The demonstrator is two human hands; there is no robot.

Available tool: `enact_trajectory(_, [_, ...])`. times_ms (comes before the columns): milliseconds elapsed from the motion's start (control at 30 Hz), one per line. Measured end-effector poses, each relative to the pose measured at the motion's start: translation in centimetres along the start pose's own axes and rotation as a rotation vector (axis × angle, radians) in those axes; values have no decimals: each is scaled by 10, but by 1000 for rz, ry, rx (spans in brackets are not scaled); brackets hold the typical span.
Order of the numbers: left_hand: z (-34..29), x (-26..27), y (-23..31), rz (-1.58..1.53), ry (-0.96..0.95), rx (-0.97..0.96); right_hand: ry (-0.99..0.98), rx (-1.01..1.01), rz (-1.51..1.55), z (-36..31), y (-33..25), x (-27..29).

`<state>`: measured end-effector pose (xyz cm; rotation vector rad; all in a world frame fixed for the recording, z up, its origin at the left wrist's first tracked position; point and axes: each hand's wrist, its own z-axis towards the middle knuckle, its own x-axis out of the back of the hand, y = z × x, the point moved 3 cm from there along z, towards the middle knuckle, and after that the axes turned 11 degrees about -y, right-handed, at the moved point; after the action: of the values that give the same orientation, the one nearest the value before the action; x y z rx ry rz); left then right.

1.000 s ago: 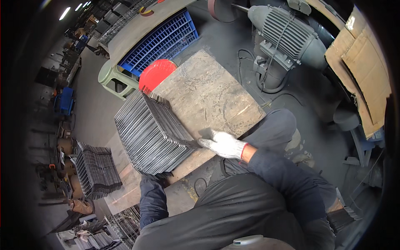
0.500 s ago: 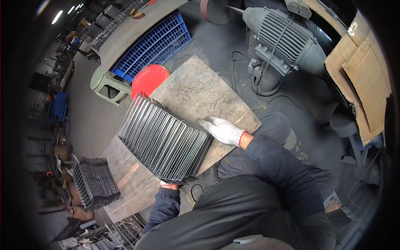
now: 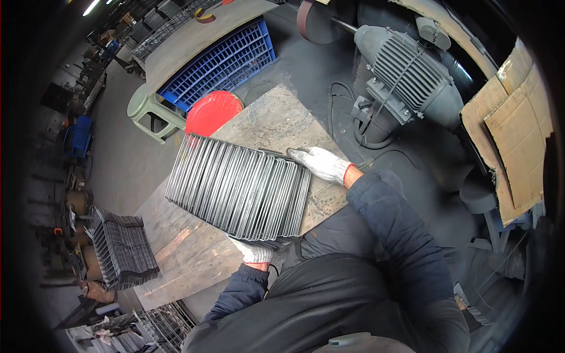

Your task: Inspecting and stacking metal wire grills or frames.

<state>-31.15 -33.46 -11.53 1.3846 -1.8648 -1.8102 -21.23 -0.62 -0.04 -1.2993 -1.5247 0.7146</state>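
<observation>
A stack of bent metal wire frames rests on a worn board in front of me. My left hand, in a white knit glove, grips the stack's near long side; its fingertips are hidden beneath the wires. At the far right corner my right hand, in a similar glove, presses against the end wires, its fingers partly out of sight. Between them the two hands hold the row together. A second stack of wire frames stands at the board's left end.
Beyond the board are a red round stool top, a green stool and a blue plastic crate under a tabletop. A large grey motor stands at far right, beside cardboard sheets. More wire parts lie lower left.
The stack has turned counterclockwise, its right end swinging away from me and its wire faces showing more. My right hand moved slightly farther away; more of my left glove shows at the near side.
</observation>
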Motion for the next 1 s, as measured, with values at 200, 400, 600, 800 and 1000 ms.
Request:
enact_trajectory(200, [-19,-35,93,-168,137,113,167,-27,55,-9,10,-7])
enact_trajectory(400, [88,74,194,297,332,-146,840,-13,453,-64,61,-56])
enact_trajectory(600, [170,268,213,1558,-484,-12,73,-77,1398,-71,17,-140])
enact_trajectory(800, [220,160,167,1548,-682,-72,203,-31,1212,-66,30,-139])
enact_trajectory(1000, [208,144,154,1576,-675,-107,136,-44,1117,-63,34,-139])
